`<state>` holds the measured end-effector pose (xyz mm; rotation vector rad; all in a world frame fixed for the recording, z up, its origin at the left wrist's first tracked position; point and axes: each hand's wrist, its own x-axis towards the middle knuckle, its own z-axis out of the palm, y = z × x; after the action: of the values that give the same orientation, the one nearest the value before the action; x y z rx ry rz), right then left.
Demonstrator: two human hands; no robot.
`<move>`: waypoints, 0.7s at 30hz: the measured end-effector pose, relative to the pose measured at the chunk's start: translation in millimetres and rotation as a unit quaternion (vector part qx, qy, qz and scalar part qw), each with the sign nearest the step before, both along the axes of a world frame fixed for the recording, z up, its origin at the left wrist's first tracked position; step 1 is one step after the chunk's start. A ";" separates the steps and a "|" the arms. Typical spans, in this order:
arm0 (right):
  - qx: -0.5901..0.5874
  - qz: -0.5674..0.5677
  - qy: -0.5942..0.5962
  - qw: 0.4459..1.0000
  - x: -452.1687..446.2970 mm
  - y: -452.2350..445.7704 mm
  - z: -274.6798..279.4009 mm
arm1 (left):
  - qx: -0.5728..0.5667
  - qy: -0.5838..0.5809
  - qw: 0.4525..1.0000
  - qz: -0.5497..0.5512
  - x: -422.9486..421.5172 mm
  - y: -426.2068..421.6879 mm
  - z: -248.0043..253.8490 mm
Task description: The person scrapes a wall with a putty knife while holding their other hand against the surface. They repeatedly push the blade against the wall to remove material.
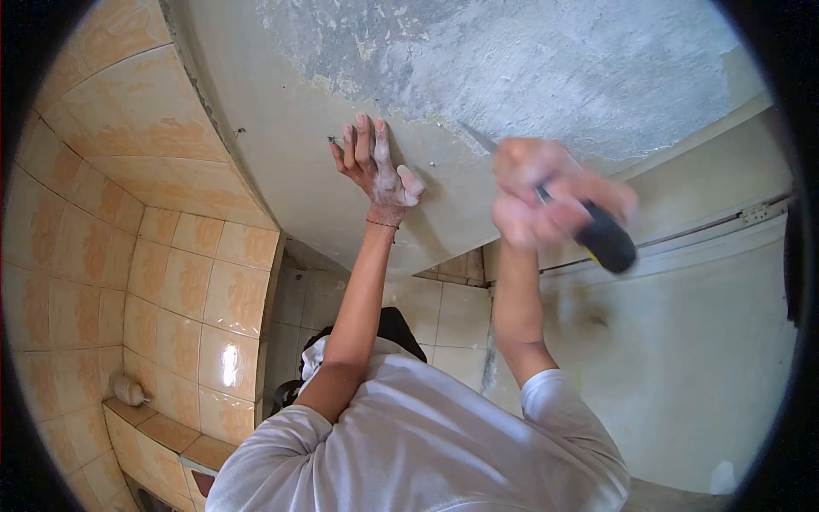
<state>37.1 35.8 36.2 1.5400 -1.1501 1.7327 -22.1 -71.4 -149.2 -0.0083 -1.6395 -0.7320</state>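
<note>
My right hand point(546, 189), blurred by motion, is wrapped round a scraper point(610, 245) with a black handle and a bit of yellow. Its thin metal blade sticks out past the fingers, the tip at the lower edge of a bare grey patch point(546, 77) on the wall. Along that edge the pale paint point(299, 171) is ragged and chipped. To the left, my left hand point(375, 166) rests on the painted wall with its fingers stretched out and nothing in it. White dust covers its thumb and index finger.
Cream and orange tiles point(171, 290) line the wall and ledge on the left, where a small round object point(130, 390) sits. A moulding point(708, 136) borders the patch on the right, near a hinge point(755, 213). Pale floor tiles point(461, 311) show below.
</note>
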 end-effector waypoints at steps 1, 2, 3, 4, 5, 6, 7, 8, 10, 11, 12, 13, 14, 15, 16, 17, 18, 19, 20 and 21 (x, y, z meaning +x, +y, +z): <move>0.067 -0.126 0.019 0.990 -6.2 -5.1 6.4 | 0.000 -0.002 1.000 -0.001 0.6 0.4 0.1; 0.067 -0.129 0.017 0.989 -5.0 -7.0 5.6 | 0.003 -0.006 1.000 -0.004 1.5 0.7 0.1; 0.034 -0.137 0.004 0.990 -4.9 -8.9 5.1 | 0.006 -0.008 1.000 -0.004 0.8 0.9 0.4; 0.000 -0.146 -0.010 0.989 -4.8 -9.7 5.2 | 0.005 -0.008 1.000 -0.005 0.0 0.8 0.6; 0.001 -0.147 -0.011 0.989 0.7 -6.9 7.1 | 0.004 -0.004 1.000 -0.002 0.4 1.3 0.2; -0.028 -0.121 0.005 0.992 8.4 -2.8 10.6 | 0.004 0.001 1.000 0.002 -0.9 1.5 1.2; -0.057 -0.093 0.021 0.994 11.4 -0.1 12.2 | 0.005 0.001 1.000 0.004 -2.8 1.8 2.1; -0.057 -0.092 0.019 0.994 2.1 -3.0 5.9 | 0.002 0.008 1.000 0.006 -3.0 1.3 2.3; -0.042 -0.069 -0.053 0.995 -19.9 -10.7 -12.0 | -0.004 0.013 1.000 0.004 0.6 2.0 1.0; -0.043 -0.070 -0.053 0.995 -18.8 -8.4 -12.6 | -0.001 0.009 1.000 0.002 1.3 2.7 1.3; -0.009 -0.065 -0.025 0.998 -17.9 -6.5 -11.7 | 0.003 0.006 1.000 0.003 -0.1 2.3 1.8; 0.026 -0.059 0.003 0.998 -15.9 -6.1 -10.4 | 0.003 0.007 1.000 0.005 -1.9 2.1 1.3; 0.026 -0.056 0.002 0.998 -10.6 -3.7 -7.3 | 0.011 0.012 1.000 -0.001 -3.9 4.5 0.8; 0.007 -0.060 0.040 0.997 -0.7 -4.9 -1.1 | 0.020 0.016 1.000 -0.007 -3.8 4.5 0.6; -0.014 -0.064 0.079 0.995 4.0 -5.8 2.2 | 0.021 0.014 1.000 -0.004 -4.2 4.6 0.7; -0.013 -0.062 0.078 0.995 0.4 -6.3 1.4 | 0.021 0.018 1.000 -0.008 -4.6 4.8 1.1; 0.000 -0.079 0.074 0.994 -6.2 -6.7 -0.1 | 0.021 0.022 0.999 -0.013 -3.7 5.2 0.7; 0.013 -0.098 0.069 0.993 -11.8 -6.5 -1.6 | 0.021 0.021 0.999 -0.014 -1.9 5.9 0.0; 0.027 -0.114 0.067 0.991 -15.4 -6.5 -1.4 | 0.019 0.021 1.000 -0.010 -2.2 5.7 0.6; 0.026 -0.114 0.070 0.991 -9.7 -5.2 1.7 | 0.016 0.022 1.000 -0.006 -3.8 5.1 1.6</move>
<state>27.4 30.6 37.9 1.4705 -1.2558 1.4332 -25.9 -66.3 -147.6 -0.0112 -1.5867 -0.7630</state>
